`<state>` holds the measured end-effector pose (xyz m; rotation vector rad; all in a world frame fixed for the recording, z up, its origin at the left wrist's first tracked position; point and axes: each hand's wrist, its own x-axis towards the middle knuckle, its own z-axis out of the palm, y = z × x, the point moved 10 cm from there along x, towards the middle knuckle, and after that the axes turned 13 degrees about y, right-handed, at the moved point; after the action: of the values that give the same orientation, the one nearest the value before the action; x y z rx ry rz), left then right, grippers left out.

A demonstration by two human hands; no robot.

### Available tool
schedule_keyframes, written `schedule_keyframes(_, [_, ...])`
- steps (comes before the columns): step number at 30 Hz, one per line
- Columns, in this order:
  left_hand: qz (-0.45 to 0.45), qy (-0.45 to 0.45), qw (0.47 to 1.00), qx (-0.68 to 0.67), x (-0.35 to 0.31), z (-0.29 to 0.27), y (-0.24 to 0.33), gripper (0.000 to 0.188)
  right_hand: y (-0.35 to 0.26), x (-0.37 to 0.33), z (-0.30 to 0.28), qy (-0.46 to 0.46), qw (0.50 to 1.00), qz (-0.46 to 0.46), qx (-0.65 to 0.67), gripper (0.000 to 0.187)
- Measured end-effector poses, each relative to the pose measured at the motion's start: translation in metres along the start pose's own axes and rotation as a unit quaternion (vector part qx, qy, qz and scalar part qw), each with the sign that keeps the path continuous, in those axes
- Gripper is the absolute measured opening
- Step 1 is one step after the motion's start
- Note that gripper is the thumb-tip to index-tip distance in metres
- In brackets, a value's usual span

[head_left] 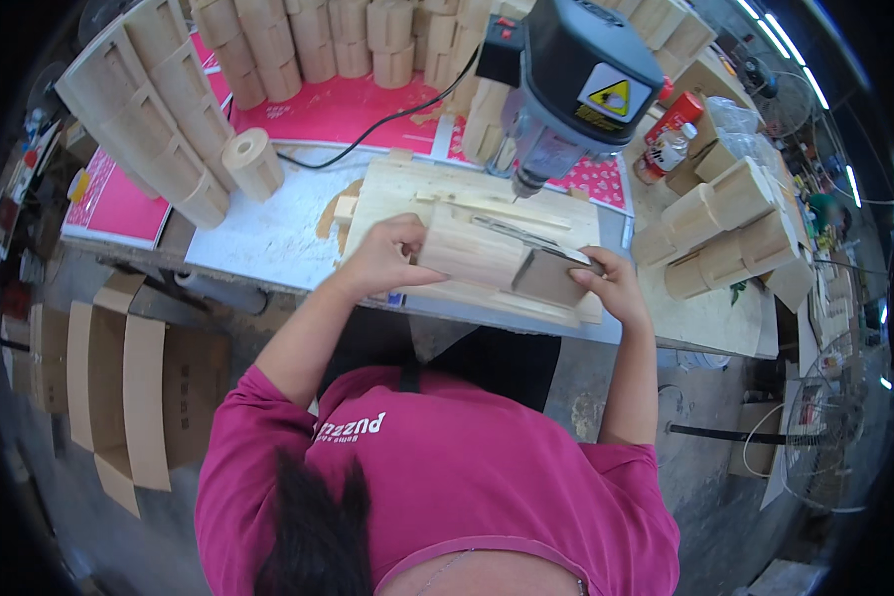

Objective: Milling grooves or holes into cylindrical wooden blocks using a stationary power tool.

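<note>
Magenta short-sleeved shirt point(447, 477) and dark hair fill the bottom of our view, with both bare forearms reaching up to a pale wooden jig board point(397, 189) on the sawdust-covered bench point(258, 233). Our left hand point(387, 260) curls its fingers over the near end of a ribbed, rounded pale wooden block point(472, 256), which lies on its side on the jig. Our right hand point(611, 286) presses fingers and thumb against the block's flat brown end. Just above the block hangs a grey upright drill head point(576, 84). Stacks of similar round wooden pieces point(169, 109) stand well apart at the left.
</note>
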<state>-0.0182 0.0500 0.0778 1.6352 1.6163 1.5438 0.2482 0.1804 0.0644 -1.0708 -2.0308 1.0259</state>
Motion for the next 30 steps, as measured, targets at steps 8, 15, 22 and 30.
schedule_keyframes(8, [-0.372, 0.166, 0.892, -0.194, -0.052, -0.126, -0.04, 0.03, 0.036, -0.058, 0.041, -0.013, 0.967, 0.228, 0.11, 0.024])
schedule_keyframes(15, [-0.403, 0.248, 0.846, -0.246, -0.067, -0.111, -0.035, 0.044, -0.057, -0.06, 0.008, 0.065, 0.99, 0.044, 0.121, 0.023])
schedule_keyframes(22, [-0.409, 0.181, 0.865, -0.23, -0.056, -0.069, -0.025, 0.043, -0.064, -0.044, -0.002, 0.09, 0.978, -0.03, 0.187, 0.021])
schedule_keyframes(30, [-0.433, 0.149, 0.867, -0.195, -0.053, -0.024, -0.042, 0.047, -0.036, -0.045, 0.004, 0.076, 0.977, -0.045, 0.195, 0.02])
